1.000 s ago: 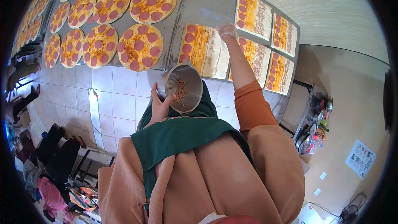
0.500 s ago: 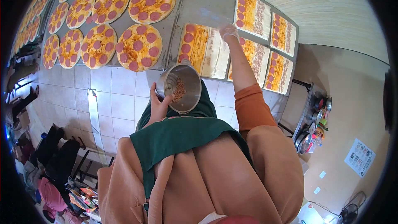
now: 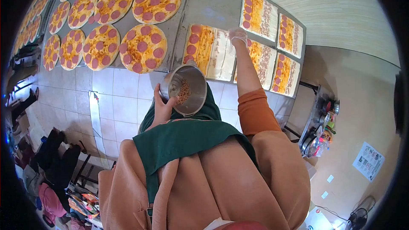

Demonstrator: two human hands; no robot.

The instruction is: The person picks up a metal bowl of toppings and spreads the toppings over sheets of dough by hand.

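My left hand (image 3: pixel 163 107) is closed on the rim and side of a metal pot (image 3: pixel 197 88), which is tilted with its mouth toward me. Brown crumbled filling (image 3: pixel 183 92), like minced meat, lies inside it. My right hand (image 3: pixel 237 35), in a clear plastic glove, is over the upper right edge of a rectangular dough sheet (image 3: pixel 208 53). Its fingers look curled, and what they hold is hidden. Sausage slices and an orange, cheese-like topping cover the sheet's left half; a few crumbs show on its pale right half.
Several topped dough rectangles (image 3: pixel 258 15) lie to the right on the metal table (image 3: pixel 208 2). Several round pizzas (image 3: pixel 143 47) with sausage slices fill the left side. Pans (image 3: pixel 312 145) stand on a low shelf at right. A person's dark-clothed legs (image 3: pixel 64 157) show at lower left.
My right hand has shifted slightly right and down, and more crumbs show on the sheet's pale half. My left hand and the pot stay almost in place.
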